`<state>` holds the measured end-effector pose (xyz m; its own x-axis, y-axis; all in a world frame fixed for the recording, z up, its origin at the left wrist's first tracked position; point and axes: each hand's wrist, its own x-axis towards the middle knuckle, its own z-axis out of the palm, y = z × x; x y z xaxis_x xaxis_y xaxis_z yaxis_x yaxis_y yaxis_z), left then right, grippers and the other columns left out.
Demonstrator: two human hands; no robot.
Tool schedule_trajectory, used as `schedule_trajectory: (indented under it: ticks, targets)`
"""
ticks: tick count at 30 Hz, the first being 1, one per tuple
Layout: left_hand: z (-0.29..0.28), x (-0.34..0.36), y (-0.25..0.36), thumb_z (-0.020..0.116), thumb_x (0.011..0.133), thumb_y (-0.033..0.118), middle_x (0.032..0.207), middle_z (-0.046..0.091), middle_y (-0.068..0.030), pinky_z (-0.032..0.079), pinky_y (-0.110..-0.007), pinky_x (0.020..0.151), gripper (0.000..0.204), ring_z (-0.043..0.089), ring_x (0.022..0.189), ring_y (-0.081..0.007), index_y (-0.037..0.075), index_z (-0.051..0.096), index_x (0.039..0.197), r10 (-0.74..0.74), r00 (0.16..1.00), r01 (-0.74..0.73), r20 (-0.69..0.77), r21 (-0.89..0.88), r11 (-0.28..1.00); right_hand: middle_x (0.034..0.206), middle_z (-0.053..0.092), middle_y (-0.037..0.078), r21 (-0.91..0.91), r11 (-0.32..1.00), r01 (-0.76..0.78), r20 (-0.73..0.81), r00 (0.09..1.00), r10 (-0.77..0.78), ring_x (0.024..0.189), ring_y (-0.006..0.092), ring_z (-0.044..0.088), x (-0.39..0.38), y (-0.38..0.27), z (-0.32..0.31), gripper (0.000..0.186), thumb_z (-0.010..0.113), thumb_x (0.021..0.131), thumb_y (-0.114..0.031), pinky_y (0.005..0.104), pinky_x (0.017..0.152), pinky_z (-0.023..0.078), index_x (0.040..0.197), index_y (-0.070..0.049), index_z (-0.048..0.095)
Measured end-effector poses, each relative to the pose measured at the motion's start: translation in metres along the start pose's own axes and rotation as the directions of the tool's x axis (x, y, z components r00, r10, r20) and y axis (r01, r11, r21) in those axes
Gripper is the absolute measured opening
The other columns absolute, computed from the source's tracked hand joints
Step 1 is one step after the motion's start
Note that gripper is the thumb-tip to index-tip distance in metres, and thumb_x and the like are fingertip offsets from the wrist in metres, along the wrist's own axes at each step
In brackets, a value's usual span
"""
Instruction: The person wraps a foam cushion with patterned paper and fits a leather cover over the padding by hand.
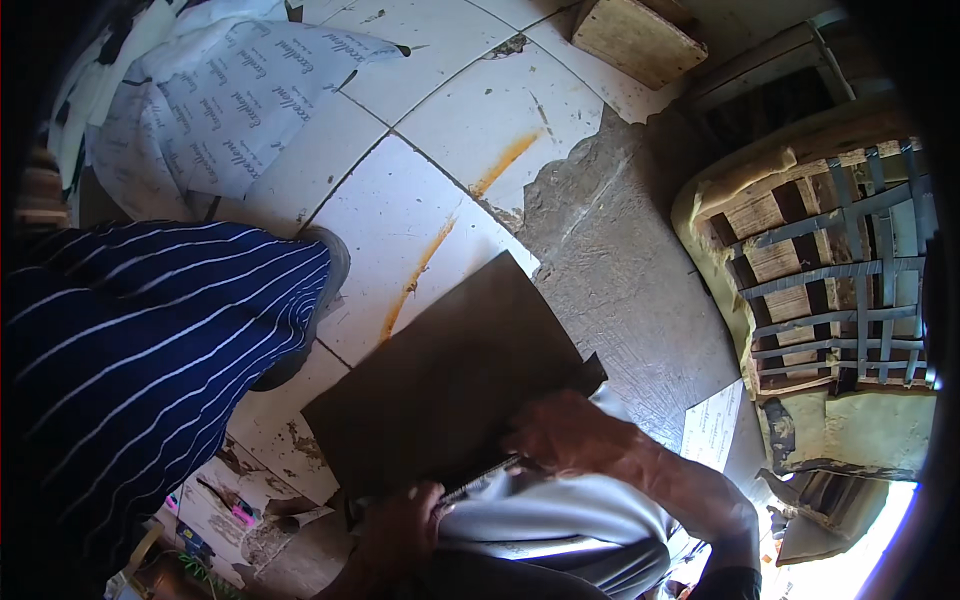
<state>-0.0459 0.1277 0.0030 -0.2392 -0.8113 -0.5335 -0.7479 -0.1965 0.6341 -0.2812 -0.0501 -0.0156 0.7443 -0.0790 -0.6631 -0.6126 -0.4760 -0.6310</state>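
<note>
I had both hands at the near edge of a dark, flat sheet (450, 360), which lay slantwise in front of me, its far corner over the white tiled floor (385, 205) beside the broken gray patch (640, 280). My right hand (572, 435) was bent over the sheet near its right corner, fingers curled inward; I cannot tell whether they were closed on anything. My left hand (400, 525) was at the left end of the same edge, thumb toward the sheet, in shadow, so its grip cannot be told either. Between the two ran a narrow strip (482, 480) with a toothed look, and just below it spread shiny, silvery-gray material (565, 505), folded and touching my right wrist.

To the left hung navy cloth (170, 330) with white stripes. Beyond it, a crumpled white sheet (245, 110) with gray print lay on the floor. To the right stood a padded frame (840, 270) crossed by gray webbing, and at the floor's far side was a wooden box (638, 42). Rusty orange streaks (415, 280) marked the tiles.
</note>
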Motion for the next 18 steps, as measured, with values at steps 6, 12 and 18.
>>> schedule_trajectory:
  ticks: [6, 12, 18]
  targets:
    - [-0.011, 0.025, -0.011, 0.073, 0.094, 0.04, 0.078, 0.067, -0.0199, 0.054, -0.047, 0.068, 0.036, 0.069, 0.076, -0.0393, 0.004, 0.069, 0.095, -0.127, 0.982, 0.138, 0.139, -0.069, 0.988, 0.085, 0.07, 0.014, -0.026, 0.977, 0.213, -0.285, 0.935, -0.211, 0.085, 0.0361, 0.071, 0.014, 0.021, -0.013, 0.02, 0.064, 0.096, -0.031, 0.0481, 0.073, 0.059, 0.103, -0.015, 0.073]
    - [0.002, 0.035, -0.042, 0.074, 0.093, 0.042, 0.07, 0.063, -0.017, 0.049, -0.045, 0.063, 0.04, 0.063, 0.065, -0.037, 0.003, 0.07, 0.086, -0.181, 0.977, 0.194, 0.113, -0.123, 0.973, 0.085, 0.073, 0.015, 0.031, 0.993, 0.11, -0.117, 0.987, -0.106, 0.081, 0.0366, 0.072, 0.039, 0.032, -0.016, 0.022, 0.066, 0.096, -0.034, 0.0485, 0.075, 0.058, 0.107, -0.017, 0.074]
    - [0.018, 0.039, -0.076, 0.076, 0.09, 0.049, 0.063, 0.059, -0.0178, 0.047, -0.046, 0.061, 0.049, 0.06, 0.059, -0.0352, 0.002, 0.069, 0.076, -0.013, 1.0, 0.009, -0.01, -0.278, 0.961, 0.084, 0.074, 0.012, 0.214, 0.971, 0.11, -0.002, 0.994, -0.113, 0.08, 0.0362, 0.072, 0.048, 0.039, -0.035, 0.03, 0.074, 0.089, -0.042, 0.0474, 0.072, 0.055, 0.101, -0.015, 0.078]
